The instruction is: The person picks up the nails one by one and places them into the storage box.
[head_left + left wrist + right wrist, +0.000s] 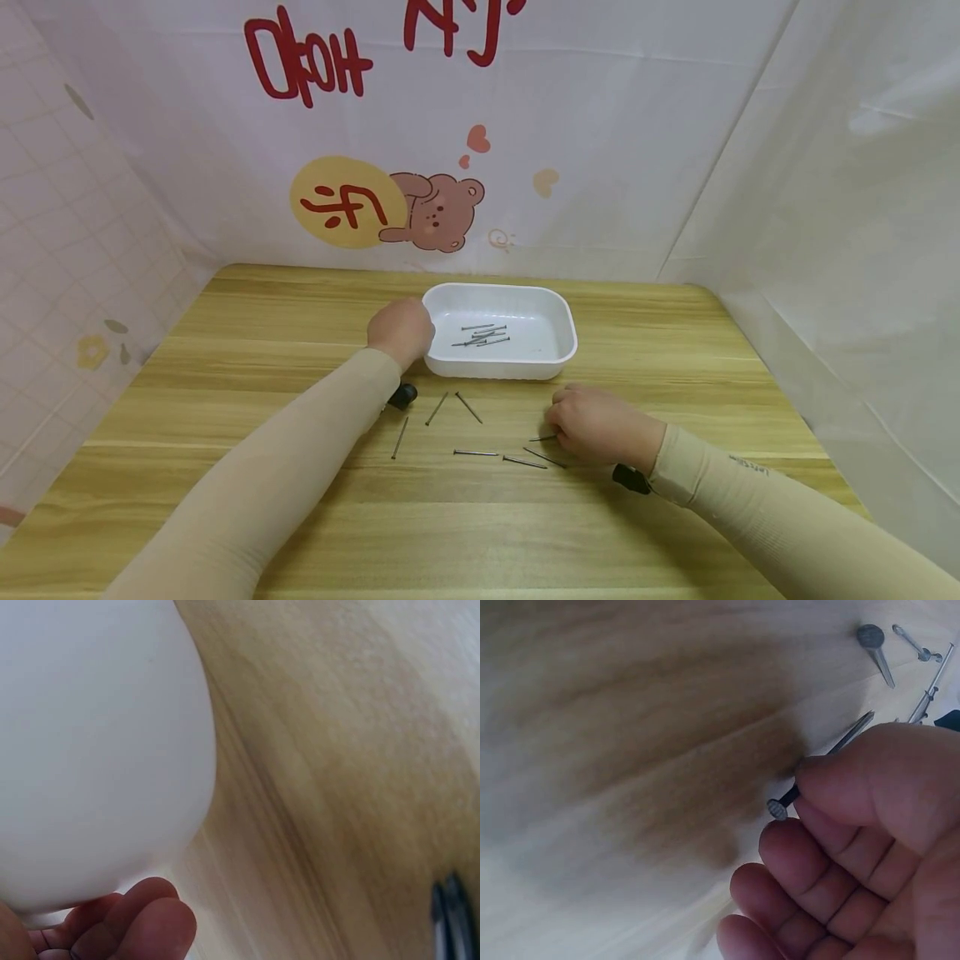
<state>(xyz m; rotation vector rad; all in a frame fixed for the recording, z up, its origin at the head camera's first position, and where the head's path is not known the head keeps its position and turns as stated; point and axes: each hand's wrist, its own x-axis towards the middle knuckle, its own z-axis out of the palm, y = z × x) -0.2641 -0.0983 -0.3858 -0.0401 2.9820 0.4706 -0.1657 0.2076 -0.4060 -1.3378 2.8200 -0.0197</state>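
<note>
At the left end of a white plastic tray (500, 369), my left hand (402, 332) grips the rim. In the left wrist view its curled fingers (157, 930) show under the tray's edge. My right hand (600, 425) is low over the table, right of and nearer than the tray. Between its thumb and index finger it pinches a nail (778, 808), whose flat head sticks out toward the camera; the other fingers are loosely curled. Several nails (491, 333) lie in a loose pile inside the tray.
Several loose nails (476, 452) are scattered on the wooden table (450, 533) between the hands, in front of the tray. One nail (545, 457) lies just beside the right hand. A white printed curtain (600, 167) hangs behind the table's far edge.
</note>
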